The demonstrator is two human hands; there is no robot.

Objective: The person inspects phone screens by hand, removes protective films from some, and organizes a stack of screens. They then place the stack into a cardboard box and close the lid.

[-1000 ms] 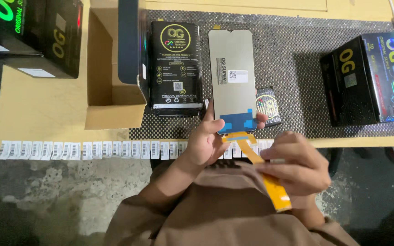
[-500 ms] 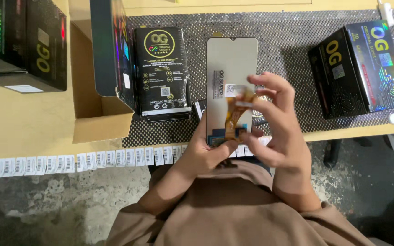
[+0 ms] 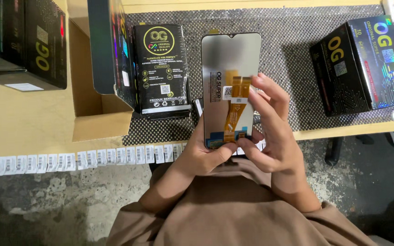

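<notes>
Wooden bench (image 3: 28, 114) under a dotted grey mat (image 3: 288, 50), seen from the head camera. Both hands hold a phone screen panel (image 3: 230, 59) up over the mat's near edge: the left hand (image 3: 201, 155) grips its lower left corner, the right hand (image 3: 267, 132) clasps the right edge, fingers on the orange flex cable (image 3: 234, 109) folded against its back. An open cardboard box (image 3: 92, 100) stands left, its contents hidden by a dark flap. Beside it lies a flat black package (image 3: 162, 68); black boxes (image 3: 361, 64) sit right. A strip of barcode labels (image 3: 83, 157) hangs along the bench edge.
</notes>
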